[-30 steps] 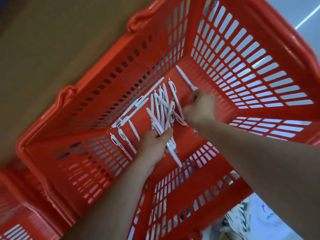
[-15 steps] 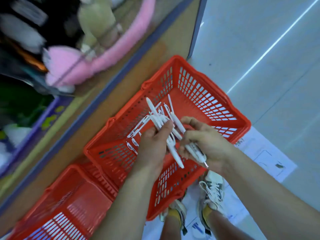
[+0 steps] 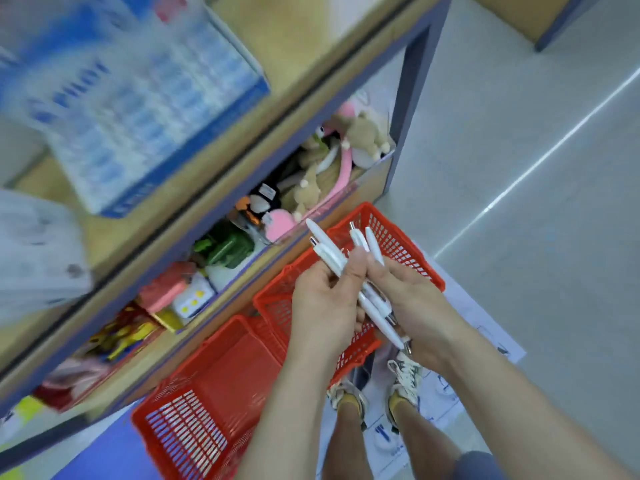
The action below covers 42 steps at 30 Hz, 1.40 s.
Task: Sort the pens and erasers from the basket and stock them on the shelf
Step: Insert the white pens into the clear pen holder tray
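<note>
Both hands hold a bundle of several white pens point(image 3: 330, 256) high above the red basket point(image 3: 398, 244) on the floor. My left hand point(image 3: 323, 306) grips the bundle near its middle, and my right hand point(image 3: 412, 303) closes on its lower part. The pen ends fan out above my fingers. The shelf point(image 3: 221, 188), wooden with a blue-grey frame, runs diagonally across the left half of the view. No erasers show.
A blurred blue and white box point(image 3: 145, 98) sits on the upper shelf board. Plush toys point(image 3: 332, 161) and colourful packs point(image 3: 180, 292) fill the level below. A second red basket point(image 3: 214, 389) stands beside the first. My shoes point(image 3: 405, 375) rest on printed floor sheets.
I have risen from the basket with the pens; both hands lifted the bundle out and up. The view swung from the basket's inside to the shelf.
</note>
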Each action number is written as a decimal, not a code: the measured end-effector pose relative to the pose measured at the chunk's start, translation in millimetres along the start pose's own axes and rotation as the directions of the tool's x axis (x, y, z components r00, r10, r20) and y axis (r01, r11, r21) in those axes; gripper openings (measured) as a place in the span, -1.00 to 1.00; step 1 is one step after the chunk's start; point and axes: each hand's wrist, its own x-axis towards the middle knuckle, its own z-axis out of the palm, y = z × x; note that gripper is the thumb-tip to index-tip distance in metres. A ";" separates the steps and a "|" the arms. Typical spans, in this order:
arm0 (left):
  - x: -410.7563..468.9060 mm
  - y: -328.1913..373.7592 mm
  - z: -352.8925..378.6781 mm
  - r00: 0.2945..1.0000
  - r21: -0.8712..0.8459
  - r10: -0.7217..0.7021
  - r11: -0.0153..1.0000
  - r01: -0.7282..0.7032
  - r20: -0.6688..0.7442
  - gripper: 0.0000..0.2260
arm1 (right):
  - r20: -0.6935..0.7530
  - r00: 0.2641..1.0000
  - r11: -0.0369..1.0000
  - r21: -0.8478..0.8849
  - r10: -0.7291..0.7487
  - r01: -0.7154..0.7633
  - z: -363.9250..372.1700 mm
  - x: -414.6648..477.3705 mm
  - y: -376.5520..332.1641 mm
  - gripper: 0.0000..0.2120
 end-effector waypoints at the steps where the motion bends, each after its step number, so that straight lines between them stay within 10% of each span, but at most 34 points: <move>1: -14.2 15.9 -5.1 1.000 0.005 0.021 1.000 -0.021 -0.001 -0.63 | 0.044 0.999 1.000 0.001 -0.013 0.013 11.2 -13.0 -11.4 -0.73; 16: -149.0 151.0 -136.6 0.976 -0.130 0.199 0.969 -0.209 -0.091 -0.86 | 0.350 0.937 0.860 -0.472 -0.018 0.193 158.8 -118.8 -102.1 -0.73; 25: -184.5 181.7 -236.9 0.937 -0.292 0.233 0.906 -0.307 -0.261 -0.90 | 0.437 0.890 0.897 -0.333 -0.126 0.291 244.1 -132.7 -102.6 -0.88; 35: -183.8 195.3 -306.4 0.759 -0.050 0.310 0.911 -0.409 -0.572 -0.89 | 0.168 0.974 0.860 -0.464 -0.151 0.213 271.1 -93.5 -95.8 -0.80; 42: -150.9 197.1 -315.0 0.693 0.337 0.400 0.912 -0.235 -0.600 -0.88 | 0.064 0.989 0.848 -0.510 -0.133 0.147 269.0 -57.2 -88.4 -0.82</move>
